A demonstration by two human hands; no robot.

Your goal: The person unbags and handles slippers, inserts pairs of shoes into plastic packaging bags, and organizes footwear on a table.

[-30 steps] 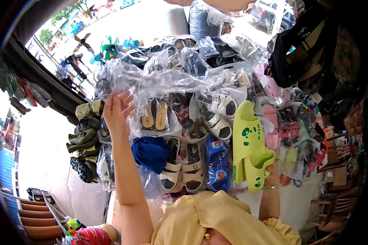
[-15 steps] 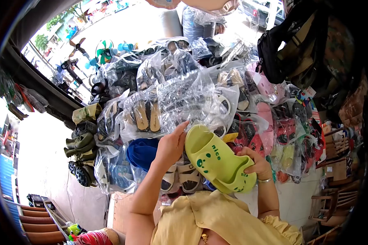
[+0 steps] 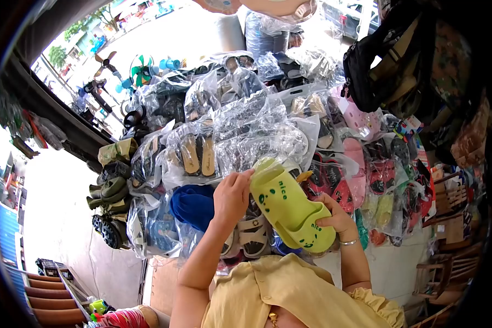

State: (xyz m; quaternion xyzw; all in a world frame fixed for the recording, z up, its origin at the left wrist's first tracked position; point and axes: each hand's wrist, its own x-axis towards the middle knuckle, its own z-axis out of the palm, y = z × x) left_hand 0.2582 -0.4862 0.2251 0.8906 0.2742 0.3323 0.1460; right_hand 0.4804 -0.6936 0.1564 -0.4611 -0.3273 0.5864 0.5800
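I have a pair of lime-green slippers (image 3: 283, 198) with dark "nice" lettering and small dark shapes on them, held over the pile of footwear. My right hand (image 3: 338, 218) is closed around the side of the lower slipper, thumb on top. At the upper slipper's left edge, my left hand (image 3: 233, 198) has its fingers bent against the rim in a pinch; part of that grip is hidden. Just behind my left forearm lies a dark blue cloth-like item (image 3: 191, 206). Beige strapped sandals (image 3: 253, 236) sit beneath the slippers.
Bagged sandals (image 3: 198, 154) in clear plastic spread across the display. Olive-green shoes (image 3: 110, 191) line its left side, and pink clogs (image 3: 361, 121) lie at the right. Black bags (image 3: 385, 71) hang at upper right. Wooden chairs (image 3: 448, 273) stand at lower right.
The slippers have tilted more upright and shifted slightly. My left hand's fingers, stretched upward before, now bend onto the upper slipper's edge. My right hand keeps its hold, a little lower and leftward.
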